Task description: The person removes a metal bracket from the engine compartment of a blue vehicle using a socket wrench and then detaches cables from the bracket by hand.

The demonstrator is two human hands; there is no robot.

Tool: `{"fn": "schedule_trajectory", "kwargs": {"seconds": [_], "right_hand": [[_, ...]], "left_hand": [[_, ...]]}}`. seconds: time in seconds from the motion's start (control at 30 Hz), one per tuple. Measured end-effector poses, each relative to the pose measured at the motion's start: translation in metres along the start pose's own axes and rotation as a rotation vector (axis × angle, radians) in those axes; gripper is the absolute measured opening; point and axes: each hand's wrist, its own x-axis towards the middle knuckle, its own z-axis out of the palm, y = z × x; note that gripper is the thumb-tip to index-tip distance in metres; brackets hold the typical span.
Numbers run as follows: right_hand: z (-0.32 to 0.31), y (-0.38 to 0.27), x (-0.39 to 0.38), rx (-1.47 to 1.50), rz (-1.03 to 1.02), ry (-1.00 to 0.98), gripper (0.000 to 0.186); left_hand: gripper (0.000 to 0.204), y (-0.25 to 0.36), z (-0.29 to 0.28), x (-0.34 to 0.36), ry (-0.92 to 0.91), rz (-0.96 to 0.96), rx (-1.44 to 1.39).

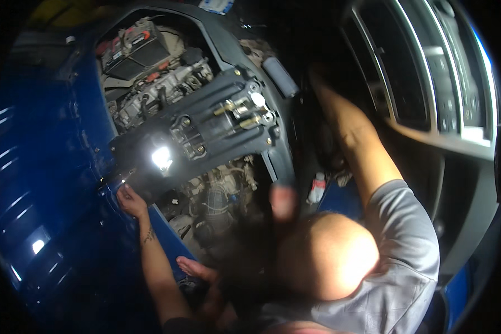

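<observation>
At the left my left hand (131, 201), its forearm tattooed, reaches to the seam between a glossy blue body panel (39, 167) and a dark grey crossmember (150, 133). The fingers are bent and pressed together at that edge; what is between them is too small to make out. Lower down, what looks like my right hand (196, 269) rests beside a blue edge, fingers stretched toward the left, nothing visible in them. Its forearm is mostly in shadow. A metal latch (242, 113) sits on the crossmember, and a bright light spot falls on its surface.
A person in a grey shirt (406, 245) is close on my right, one arm (362, 139) stretched to the far side, its hand hidden in darkness. A battery (136, 50) and engine parts (211, 195) fill the bay. A grey cylinder (280, 77) and small bottle (317, 188) lie beyond.
</observation>
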Motion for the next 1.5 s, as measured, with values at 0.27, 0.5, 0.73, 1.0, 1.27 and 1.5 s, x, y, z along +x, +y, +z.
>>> {"fn": "schedule_trajectory", "kwargs": {"seconds": [0.27, 0.5, 0.73, 1.0, 1.27, 1.5], "right_hand": [[0.015, -0.003, 0.025, -0.121, -0.023, -0.06, 0.025], [-0.014, 0.017, 0.02, -0.044, -0.072, 0.037, 0.023], [-0.073, 0.049, -0.006, 0.159, -0.087, 0.187, 0.021], [-0.103, 0.069, -0.029, 0.21, -0.016, 0.308, 0.019], [-0.083, 0.063, -0.036, 0.223, 0.031, 0.372, 0.017], [-0.068, 0.023, -0.027, 0.188, 0.025, 0.542, 0.016]], "left_hand": [[0.028, -0.012, -0.009, -0.012, -0.007, -0.256, -0.374], [0.026, -0.001, -0.002, -0.012, -0.009, -0.22, -0.363], [0.028, -0.007, 0.001, -0.01, 0.04, -0.206, -0.274], [0.029, -0.017, 0.009, -0.019, 0.088, -0.271, -0.372], [0.033, -0.007, 0.003, -0.012, 0.131, -0.255, -0.443], [0.02, 0.008, 0.0, -0.028, 0.404, -0.183, -0.369]]}}
